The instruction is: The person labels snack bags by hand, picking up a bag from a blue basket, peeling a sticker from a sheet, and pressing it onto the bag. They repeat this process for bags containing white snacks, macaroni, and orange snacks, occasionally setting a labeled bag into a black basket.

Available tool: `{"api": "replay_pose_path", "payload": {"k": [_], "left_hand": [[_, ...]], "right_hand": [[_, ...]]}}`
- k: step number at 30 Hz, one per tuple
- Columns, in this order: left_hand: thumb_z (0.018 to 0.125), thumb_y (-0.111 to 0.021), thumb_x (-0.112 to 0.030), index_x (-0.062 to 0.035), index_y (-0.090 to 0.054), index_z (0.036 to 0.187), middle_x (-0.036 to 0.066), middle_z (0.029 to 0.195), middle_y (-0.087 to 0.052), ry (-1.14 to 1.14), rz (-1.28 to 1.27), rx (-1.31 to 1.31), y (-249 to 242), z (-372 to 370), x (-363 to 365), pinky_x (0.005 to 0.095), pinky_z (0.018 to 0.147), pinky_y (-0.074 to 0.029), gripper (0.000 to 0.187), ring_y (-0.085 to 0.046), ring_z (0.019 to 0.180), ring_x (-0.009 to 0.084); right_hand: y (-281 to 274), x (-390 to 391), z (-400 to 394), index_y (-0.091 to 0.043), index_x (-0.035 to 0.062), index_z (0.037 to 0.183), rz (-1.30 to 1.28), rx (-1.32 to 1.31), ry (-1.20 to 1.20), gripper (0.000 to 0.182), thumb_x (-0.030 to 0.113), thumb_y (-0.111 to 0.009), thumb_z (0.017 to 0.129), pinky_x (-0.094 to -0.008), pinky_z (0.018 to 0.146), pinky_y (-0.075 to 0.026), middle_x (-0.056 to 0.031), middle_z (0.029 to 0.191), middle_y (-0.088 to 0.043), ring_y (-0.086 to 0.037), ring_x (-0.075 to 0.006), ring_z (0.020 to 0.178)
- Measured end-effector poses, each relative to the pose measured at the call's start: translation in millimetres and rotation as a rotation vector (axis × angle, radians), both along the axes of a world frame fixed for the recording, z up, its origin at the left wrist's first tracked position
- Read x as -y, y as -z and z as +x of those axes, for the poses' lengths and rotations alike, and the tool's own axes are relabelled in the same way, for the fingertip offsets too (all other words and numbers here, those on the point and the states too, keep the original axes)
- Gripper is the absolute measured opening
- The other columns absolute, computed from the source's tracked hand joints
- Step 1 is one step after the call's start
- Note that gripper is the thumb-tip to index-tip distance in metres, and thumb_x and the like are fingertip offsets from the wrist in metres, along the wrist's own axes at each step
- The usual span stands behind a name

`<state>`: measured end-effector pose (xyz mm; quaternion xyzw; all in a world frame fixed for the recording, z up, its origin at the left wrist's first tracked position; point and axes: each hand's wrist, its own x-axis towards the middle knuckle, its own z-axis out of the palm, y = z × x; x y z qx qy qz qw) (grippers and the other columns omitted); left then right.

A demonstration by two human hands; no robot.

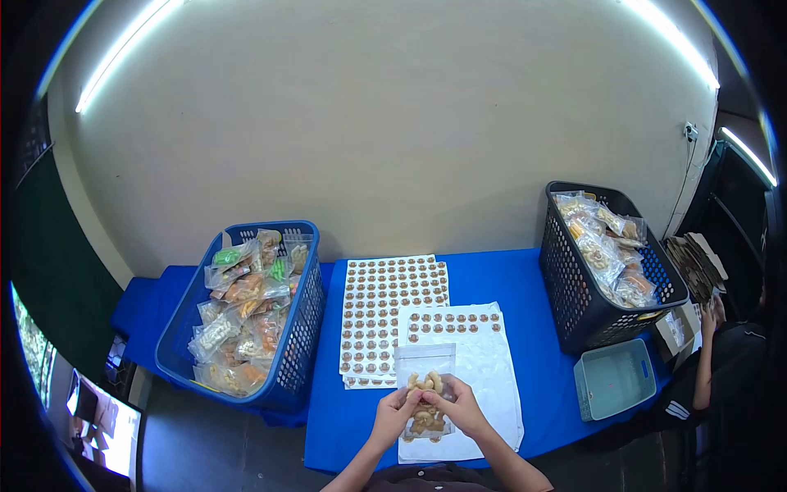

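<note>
Both of my hands are at the front of the blue-covered table, holding a clear bag point(427, 357) of pale brown, curved snack pieces. My left hand point(396, 414) grips its left side and my right hand point(464, 410) its right side, with the thumbs close together on the front. The bag's flat upper part rises above my fingers. Under it lies a white sticker sheet point(484, 369) with round brown stickers along its top and bare backing below. A fuller sticker sheet point(393, 303) lies behind, to the left.
A blue basket point(305, 328) of packed bags stands at the left. At the right are a dark basket point(566, 271) of similar bags and a green-grey tray point(615, 381). Beyond the tray, a person's hand point(711, 313) is beside stacked brown cardboard point(693, 266).
</note>
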<state>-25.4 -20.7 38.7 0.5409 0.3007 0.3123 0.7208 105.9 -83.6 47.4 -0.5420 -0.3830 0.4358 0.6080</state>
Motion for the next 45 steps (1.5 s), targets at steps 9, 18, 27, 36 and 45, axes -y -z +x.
{"api": "replay_pose_path", "payload": {"k": [9,18,27,36,45], "left_hand": [[0.087,-0.051,-0.025,0.0050,-0.055,0.099,0.006,0.085,-0.061,-0.023,-0.004,0.016,14,1,-2,0.0200,0.066,-0.045,0.033,-0.055,0.076,0.0065],[0.088,-0.048,-0.023,0.0040,-0.056,0.097,0.005,0.084,-0.061,-0.034,0.130,-0.115,11,1,-1,0.0206,0.066,-0.046,0.030,-0.055,0.075,0.0069],[0.087,-0.049,-0.033,0.0047,-0.056,0.082,0.005,0.065,-0.057,-0.113,0.293,-0.189,-2,-2,-7,0.0228,0.052,-0.040,0.039,-0.048,0.061,0.0054],[0.089,-0.046,-0.028,0.0027,-0.057,0.092,0.004,0.080,-0.060,-0.053,0.294,-0.302,-2,-3,-2,0.0211,0.063,-0.043,0.033,-0.052,0.073,0.0059],[0.087,-0.050,-0.031,0.0007,-0.058,0.094,0.007,0.075,-0.061,0.013,0.218,-0.234,1,-11,-16,0.0233,0.061,-0.044,0.034,-0.053,0.071,0.0067]], "right_hand": [[3,3,8,-0.052,-0.0018,0.104,-0.021,-0.023,-0.076,0.029,0.016,-0.058,0.082,-0.0217,0.069,-0.043,-0.0054,0.090,-0.058,-0.054,-0.0082,0.079],[4,4,2,-0.049,-0.0006,0.107,-0.064,0.151,-0.020,0.047,0.024,-0.069,0.072,-0.0235,0.069,-0.045,-0.0077,0.090,-0.057,-0.055,-0.0109,0.080],[4,7,10,-0.045,-0.0010,0.113,0.004,0.108,-0.156,0.046,0.022,-0.064,0.077,-0.0274,0.070,-0.046,-0.0111,0.100,-0.053,-0.054,-0.0137,0.084],[7,10,3,-0.049,-0.0009,0.107,-0.073,0.285,-0.045,0.046,0.023,-0.067,0.072,-0.0262,0.066,-0.046,-0.0084,0.089,-0.056,-0.055,-0.0126,0.078],[-4,14,1,-0.049,-0.0007,0.102,-0.002,0.059,-0.086,0.034,0.011,-0.065,0.074,-0.0223,0.065,-0.045,-0.0040,0.083,-0.054,-0.053,-0.0091,0.077]]}}
